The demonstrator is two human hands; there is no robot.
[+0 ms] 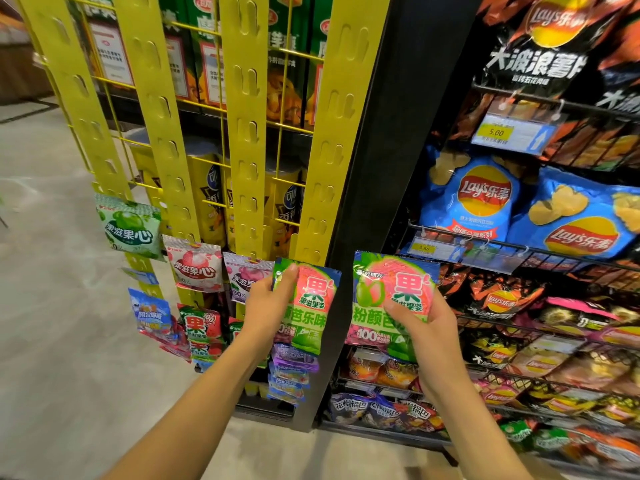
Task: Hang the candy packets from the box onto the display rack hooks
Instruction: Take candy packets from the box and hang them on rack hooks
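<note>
My left hand [268, 301] grips a pink-and-green candy packet [311, 306] by its top left corner, holding it against the foot of the rightmost yellow hook strip [332, 140]. My right hand [420, 325] holds a second, matching candy packet [391, 296] from below, in front of the black shelf post. Four yellow strips with hook tabs hang on a yellow wire rack [194, 29]. Lower tabs carry a green packet [130, 225], a red-and-white packet [195, 263], a purple packet [242, 277] and several more below. No box is in view.
A black shelf post [391, 150] stands right of the rack. Wire shelves to the right hold blue chip bags [474, 199], dark chip bags and price tags [509, 135]. Pale floor [52, 306] spreads to the left and below. Cans and boxes sit behind the rack.
</note>
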